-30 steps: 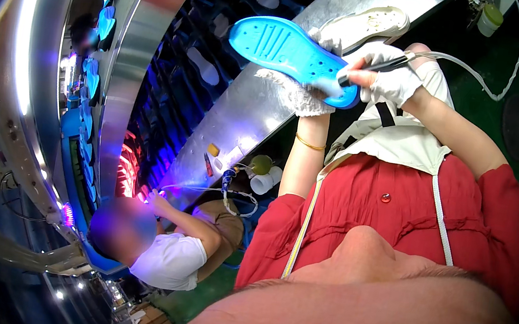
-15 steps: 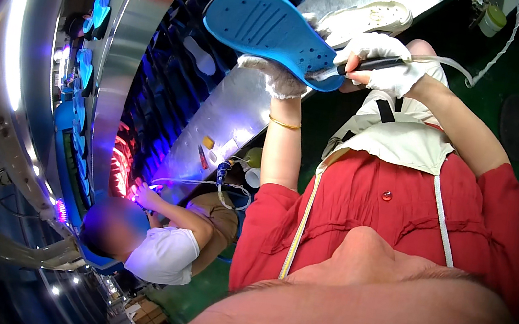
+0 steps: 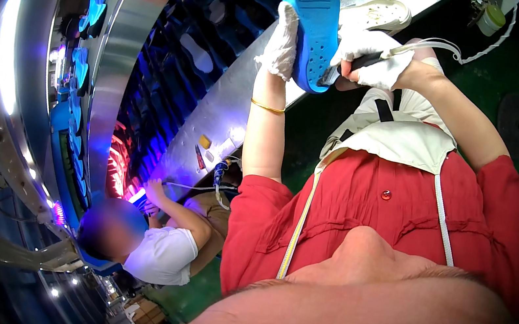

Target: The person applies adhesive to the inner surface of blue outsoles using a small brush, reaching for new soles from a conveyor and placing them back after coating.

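Holding: your left hand point(image 3: 283, 43), in a white glove, grips the blue shoe sole point(image 3: 312, 23) along its left edge, fingers wrapped narrow around the rim; the sole stands raised on end in front of your chest, tread side toward you.
Tool: your right hand point(image 3: 376, 62), also gloved, has its fingers closed on a dark pen-like tool point(image 3: 345, 68) with a white cord point(image 3: 460, 54) trailing from it; the tip sits at the sole's lower right edge.
Weight: judging by how one hand lifts it, the sole is probably light.
Stiffness: it looks like moulded rubber, so expect it to flex if you pinch only one end; grip at mid-length on the rim keeps it steadier.
Slip: the ribbed tread and cloth glove should give you good purchase; the smooth side edge may be slicker.
Around you: a white sneaker point(image 3: 376, 13) lies on the curved metal tabletop point(image 3: 212, 122) just behind the sole; a seated co-worker point(image 3: 161, 248) in a white shirt works lower left.
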A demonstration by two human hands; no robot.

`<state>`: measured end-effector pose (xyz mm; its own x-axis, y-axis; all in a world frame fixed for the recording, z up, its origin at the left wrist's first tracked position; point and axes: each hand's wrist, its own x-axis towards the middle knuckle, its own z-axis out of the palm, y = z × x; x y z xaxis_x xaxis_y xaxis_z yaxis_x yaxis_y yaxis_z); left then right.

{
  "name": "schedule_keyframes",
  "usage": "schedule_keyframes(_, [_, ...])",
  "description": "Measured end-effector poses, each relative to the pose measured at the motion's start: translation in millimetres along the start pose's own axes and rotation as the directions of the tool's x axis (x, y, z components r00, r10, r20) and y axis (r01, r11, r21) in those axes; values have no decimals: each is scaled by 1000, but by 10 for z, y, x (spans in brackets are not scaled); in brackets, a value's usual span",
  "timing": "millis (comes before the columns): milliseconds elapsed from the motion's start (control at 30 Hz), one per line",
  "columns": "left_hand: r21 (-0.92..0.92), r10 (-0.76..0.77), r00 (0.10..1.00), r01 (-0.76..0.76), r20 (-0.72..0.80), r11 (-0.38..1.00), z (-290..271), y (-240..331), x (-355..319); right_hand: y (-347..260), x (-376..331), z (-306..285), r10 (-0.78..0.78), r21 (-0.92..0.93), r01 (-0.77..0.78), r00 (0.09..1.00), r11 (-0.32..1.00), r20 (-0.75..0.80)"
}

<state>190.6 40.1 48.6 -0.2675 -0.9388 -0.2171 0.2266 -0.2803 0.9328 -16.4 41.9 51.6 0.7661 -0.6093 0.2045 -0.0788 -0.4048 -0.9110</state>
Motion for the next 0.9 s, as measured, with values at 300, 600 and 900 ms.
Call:
schedule_keyframes(300, [3,-198,968,201,-155,980,1,5,117,63,47,-93,-6,25,7,999,1000,-39])
schedule_keyframes(600, [36,-135,976,143,-172,989,-49,-12,123,190,141,-220,-13,-40,11,998,999,-62])
schedule_keyframes(900, [-434,259,942,-328,-211,839,-16,254,-194,37,4,-410,140,364,-67,974,929,-177])
